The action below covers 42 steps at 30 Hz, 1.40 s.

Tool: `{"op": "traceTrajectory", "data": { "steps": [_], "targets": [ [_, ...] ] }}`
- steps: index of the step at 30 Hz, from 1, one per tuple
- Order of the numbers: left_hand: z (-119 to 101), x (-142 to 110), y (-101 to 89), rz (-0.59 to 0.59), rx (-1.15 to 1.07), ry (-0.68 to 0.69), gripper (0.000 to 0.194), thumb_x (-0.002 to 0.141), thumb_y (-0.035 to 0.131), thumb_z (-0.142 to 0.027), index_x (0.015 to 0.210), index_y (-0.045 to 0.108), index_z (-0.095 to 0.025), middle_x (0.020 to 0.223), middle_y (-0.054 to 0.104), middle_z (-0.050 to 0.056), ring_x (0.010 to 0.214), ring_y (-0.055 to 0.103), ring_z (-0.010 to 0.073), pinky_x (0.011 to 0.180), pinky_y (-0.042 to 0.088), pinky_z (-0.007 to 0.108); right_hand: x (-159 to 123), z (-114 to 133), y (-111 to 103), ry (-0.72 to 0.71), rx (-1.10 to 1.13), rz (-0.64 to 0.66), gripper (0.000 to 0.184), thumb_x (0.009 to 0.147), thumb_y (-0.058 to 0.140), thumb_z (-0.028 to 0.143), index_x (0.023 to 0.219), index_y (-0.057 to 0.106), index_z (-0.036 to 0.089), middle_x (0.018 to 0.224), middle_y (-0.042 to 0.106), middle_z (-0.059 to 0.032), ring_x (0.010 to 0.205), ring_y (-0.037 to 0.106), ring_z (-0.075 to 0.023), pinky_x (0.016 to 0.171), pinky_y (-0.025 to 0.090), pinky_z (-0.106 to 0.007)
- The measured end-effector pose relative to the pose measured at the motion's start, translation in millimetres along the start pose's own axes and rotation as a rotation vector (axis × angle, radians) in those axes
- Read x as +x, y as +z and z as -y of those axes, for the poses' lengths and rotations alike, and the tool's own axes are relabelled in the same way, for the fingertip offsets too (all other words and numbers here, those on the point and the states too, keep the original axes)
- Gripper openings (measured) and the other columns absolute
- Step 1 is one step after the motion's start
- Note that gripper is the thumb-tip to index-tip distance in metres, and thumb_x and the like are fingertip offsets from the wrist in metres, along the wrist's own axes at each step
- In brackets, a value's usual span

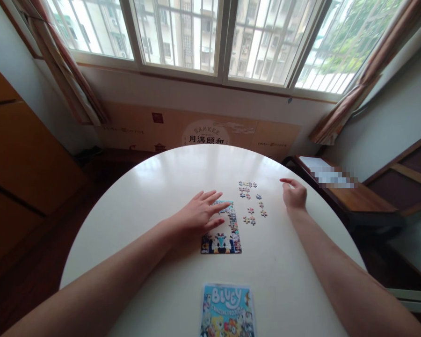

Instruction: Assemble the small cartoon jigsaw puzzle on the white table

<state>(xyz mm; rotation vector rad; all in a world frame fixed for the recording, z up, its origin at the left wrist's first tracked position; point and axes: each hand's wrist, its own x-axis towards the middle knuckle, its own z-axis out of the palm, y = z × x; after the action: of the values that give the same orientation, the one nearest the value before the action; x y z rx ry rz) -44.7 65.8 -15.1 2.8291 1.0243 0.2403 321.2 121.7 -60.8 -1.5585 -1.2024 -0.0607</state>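
A partly built jigsaw puzzle [224, 238] lies in the middle of the round white table [154, 187]. My left hand [199, 213] rests flat on its upper left part, fingers stretched out and pointing right. Several loose puzzle pieces [251, 202] are scattered just right of the puzzle. My right hand [294, 194] hovers at the right of those pieces, fingers loosely curled with the index pointing left; nothing shows in it. A blue puzzle picture card [227, 310] reading "Bluey" lies at the near edge of the table.
A wide barred window [210, 37] with curtains runs behind the table. A printed cardboard panel [203, 133] leans under the sill. A wooden bench [351, 194] stands at the right, wooden cabinets [17, 154] at the left.
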Motion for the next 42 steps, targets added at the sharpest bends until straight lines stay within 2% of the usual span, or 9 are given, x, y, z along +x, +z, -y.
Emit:
{"op": "traceTrajectory", "data": {
  "steps": [7, 15, 23, 26, 28, 31, 33, 37, 42],
  "targets": [
    [1, 1, -0.8, 0.117, -0.036, 0.038, 0.056, 0.102, 0.031, -0.061, 0.152, 0.039, -0.038, 0.164, 0.028, 0.011, 0.151, 0.022, 0.0361, 0.118, 0.015, 0.061, 1, -5, 6, 0.033, 0.026, 0.057, 0.033, 0.072, 0.049, 0.029, 0.086, 0.078, 0.019, 0.073, 0.072, -0.0049, 0.071, 0.063, -0.0239, 0.072, 0.052, -0.037],
    [1, 2, 0.3, 0.083, -0.032, 0.036, 0.055, 0.1, 0.038, -0.061, 0.149, 0.044, -0.037, 0.162, 0.031, 0.009, 0.149, 0.027, 0.0376, 0.118, 0.017, 0.061, 1, -8, 9, 0.103, 0.042, 0.118, 0.032, 0.07, 0.052, 0.03, 0.084, 0.079, 0.018, 0.063, 0.069, -0.0026, 0.053, 0.056, -0.0204, 0.061, 0.049, -0.035],
    [-3, 8, 0.5, 0.109, -0.104, -0.002, 0.057, 0.1, 0.04, -0.061, 0.15, 0.044, -0.034, 0.165, 0.026, 0.008, 0.152, 0.02, 0.0352, 0.12, 0.011, 0.06, 1, -3, 0, 0.142, 0.033, 0.181, 0.035, 0.072, 0.051, 0.024, 0.092, 0.078, 0.016, 0.084, 0.075, -0.0078, 0.081, 0.066, -0.0245, 0.078, 0.053, -0.037],
    [-1, 7, -1.0, 0.009, -0.226, -0.02, 0.058, 0.1, 0.036, -0.063, 0.148, 0.046, -0.031, 0.163, 0.031, 0.007, 0.149, 0.028, 0.0317, 0.121, 0.019, 0.055, 1, 1, -2, 0.111, 0.057, 0.242, 0.034, 0.074, 0.051, 0.022, 0.093, 0.077, 0.014, 0.087, 0.076, -0.009, 0.083, 0.067, -0.0235, 0.079, 0.054, -0.037],
    [1, 5, -3.7, -0.155, -0.324, -0.053, 0.061, 0.102, 0.026, -0.064, 0.138, 0.056, -0.026, 0.156, 0.045, 0.007, 0.143, 0.04, 0.0281, 0.117, 0.03, 0.049, -2, 7, -3, 0.072, 0.076, 0.298, 0.031, 0.074, 0.053, 0.022, 0.09, 0.078, 0.014, 0.086, 0.076, -0.0081, 0.082, 0.068, -0.0224, 0.08, 0.054, -0.037],
    [4, 1, -9.0, -0.463, -0.432, -0.144, 0.07, 0.103, 0.017, -0.06, 0.095, 0.074, -0.02, 0.127, 0.068, 0.008, 0.12, 0.061, 0.0228, 0.106, 0.044, 0.043, -8, 17, -7, -0.004, 0.094, 0.396, 0.028, 0.075, 0.055, 0.02, 0.089, 0.079, 0.016, 0.085, 0.077, -0.0061, 0.08, 0.069, -0.0208, 0.081, 0.054, -0.036],
    [6, 0, -11.8, -0.6, -0.471, -0.215, 0.068, 0.104, 0.024, -0.055, 0.068, 0.069, -0.019, 0.104, 0.075, 0.007, 0.101, 0.068, 0.0198, 0.099, 0.048, 0.038, -13, 25, -9, -0.092, 0.066, 0.471, 0.028, 0.077, 0.055, 0.02, 0.092, 0.079, 0.017, 0.087, 0.077, -0.006, 0.08, 0.069, -0.0202, 0.082, 0.054, -0.036],
    [6, -1, -14.2, -0.665, -0.515, -0.349, 0.055, 0.097, 0.045, -0.042, 0.05, 0.061, -0.019, 0.07, 0.074, 0.004, 0.072, 0.069, 0.0151, 0.082, 0.052, 0.03, -18, 35, -14, -0.266, -0.073, 0.573, 0.03, 0.081, 0.057, 0.023, 0.101, 0.079, 0.019, 0.096, 0.077, -0.0069, 0.081, 0.067, -0.0209, 0.083, 0.054, -0.036],
    [1, -2, -18.8, -0.66, -0.535, -0.347, 0.05, 0.091, 0.049, -0.031, 0.043, 0.057, -0.02, 0.053, 0.066, 0.001, 0.054, 0.064, 0.0131, 0.065, 0.05, 0.026, -18, 40, -17, -0.337, -0.146, 0.646, 0.031, 0.086, 0.053, 0.019, 0.102, 0.079, 0.02, 0.103, 0.076, -0.0073, 0.094, 0.069, -0.0231, 0.09, 0.053, -0.037]
  ]
}}
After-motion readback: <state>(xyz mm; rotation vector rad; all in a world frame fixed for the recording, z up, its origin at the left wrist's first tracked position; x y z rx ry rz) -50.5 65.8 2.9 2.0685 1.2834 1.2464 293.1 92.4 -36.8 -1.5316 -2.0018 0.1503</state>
